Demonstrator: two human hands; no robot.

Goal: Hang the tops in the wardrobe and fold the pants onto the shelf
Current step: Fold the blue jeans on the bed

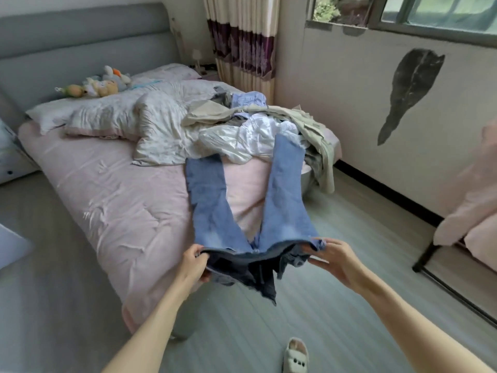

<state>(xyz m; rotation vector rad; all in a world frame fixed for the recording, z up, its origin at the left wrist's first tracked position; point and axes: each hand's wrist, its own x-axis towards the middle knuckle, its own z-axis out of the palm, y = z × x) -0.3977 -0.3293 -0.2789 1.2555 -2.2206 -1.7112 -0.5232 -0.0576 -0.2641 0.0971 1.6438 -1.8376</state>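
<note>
head view: a pair of blue jeans (215,200) sits in the middle of the frame, held up by the waistband at the lower centre while its two legs spread apart in a v and lie on the bed (113,200), running toward the upper centre. the left hand (194,265) grips the left end of the waistband, fingers curled round the denim. the right hand (334,261) pinches the right end of the waistband between thumb and fingers. the waist part hangs just off the near corner of the bed, over the floor (336,305), with the dark inside of the denim showing between the two hands. the far ends of the legs reach a pile of clothes (263,127) at the upper centre of the frame, on the right edge of the bed; the pile holds white, beige and light blue garments, and some of them droop over the bed's side toward the floor. left of the pile lies a crumpled quilt (161,130), and beyond it pillows and a few stuffed toys (99,86) against the grey headboard (80,41) in the upper left. a curtain (242,41) hangs at the upper centre, a window (430,12) fills the upper right, and a slipper (295,355) shows at the bottom edge
</note>
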